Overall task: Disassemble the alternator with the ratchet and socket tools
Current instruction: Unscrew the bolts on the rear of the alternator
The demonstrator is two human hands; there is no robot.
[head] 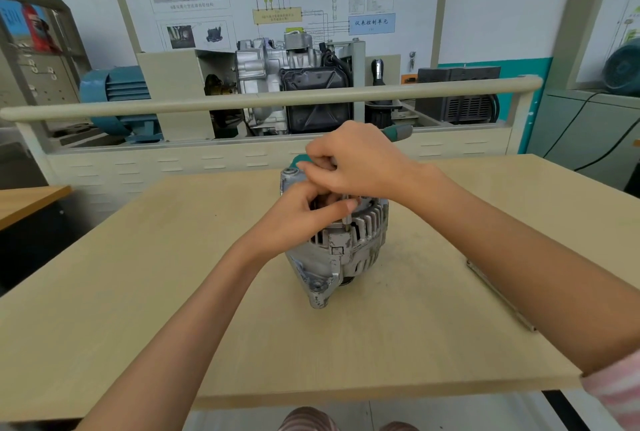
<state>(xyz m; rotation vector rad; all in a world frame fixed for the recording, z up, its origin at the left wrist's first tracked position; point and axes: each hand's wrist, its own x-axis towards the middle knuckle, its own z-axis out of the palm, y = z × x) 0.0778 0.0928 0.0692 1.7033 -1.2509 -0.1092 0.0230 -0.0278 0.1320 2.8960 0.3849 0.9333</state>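
Alternator (341, 250) under both hands, right hand (360, 162) gripping ratchet (398, 132), left hand (304, 219) seemingly pinching the socket (347, 221)

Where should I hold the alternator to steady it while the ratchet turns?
Probably the ribbed round body of the alternator, clasped from its left side, opposite the right hand on the ratchet. It stands on end on the table, so the wide housing gives the best brace.

Both your forearms reach forward and converge. Your right hand (360, 160) is curled in a fist-like grip, knuckles up; your left hand (301, 219) sits just below, fingers curled, forefinger extended.
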